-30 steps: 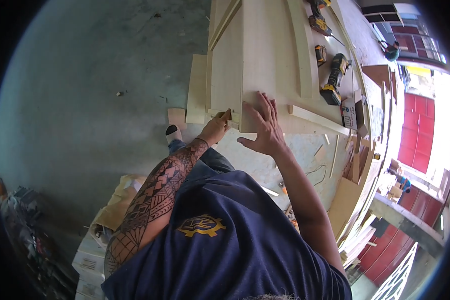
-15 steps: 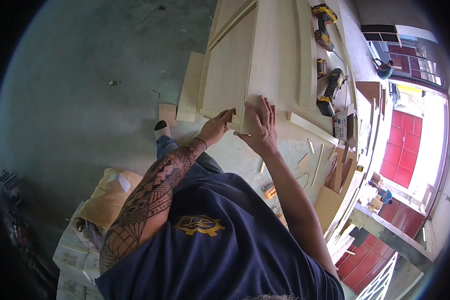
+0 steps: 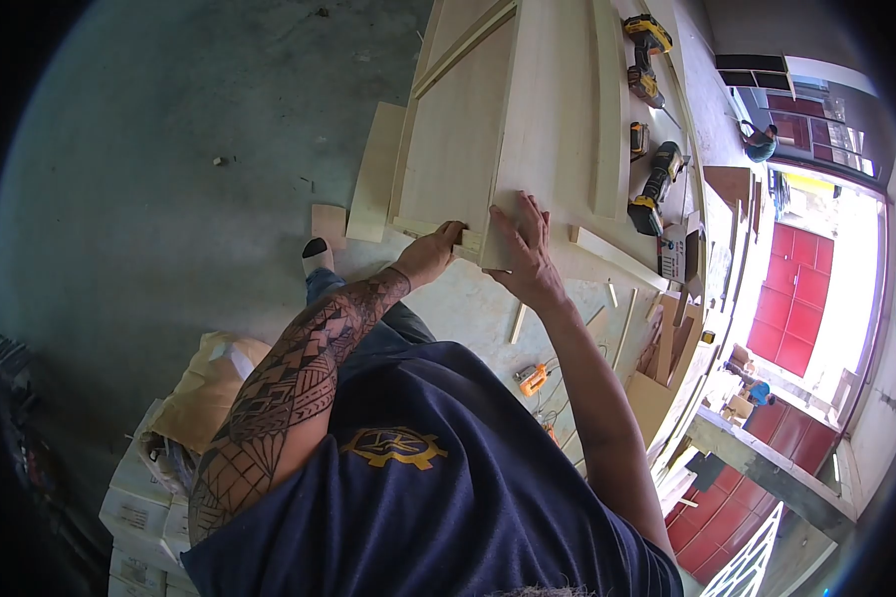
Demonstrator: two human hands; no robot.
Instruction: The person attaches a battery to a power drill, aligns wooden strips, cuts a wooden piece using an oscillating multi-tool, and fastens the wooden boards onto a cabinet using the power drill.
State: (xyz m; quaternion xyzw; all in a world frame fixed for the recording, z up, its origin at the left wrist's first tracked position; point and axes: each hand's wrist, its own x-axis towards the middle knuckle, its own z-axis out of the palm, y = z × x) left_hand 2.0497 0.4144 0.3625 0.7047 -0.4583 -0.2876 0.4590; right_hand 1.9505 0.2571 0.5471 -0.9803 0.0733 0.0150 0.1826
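A pale wooden panel assembly with raised strips stretches away from me. At its near edge my left hand, below a tattooed forearm, has its fingers closed round a short wood strip. My right hand lies on the near corner of the wooden board, fingers extended along its surface and the thumb at the edge. Two yellow-and-black power tools, a drill and another driver, lie on the board's right side, with a battery between them.
An orange tool and wood offcuts lie on the floor below the board. A cardboard box stands at the right. White boxes are stacked lower left. One person is in the background upper right, another lower right.
My right hand has come down from a raised, spread pose onto the board corner, nearer my left hand. The view has shifted, bringing the orange tool into sight.
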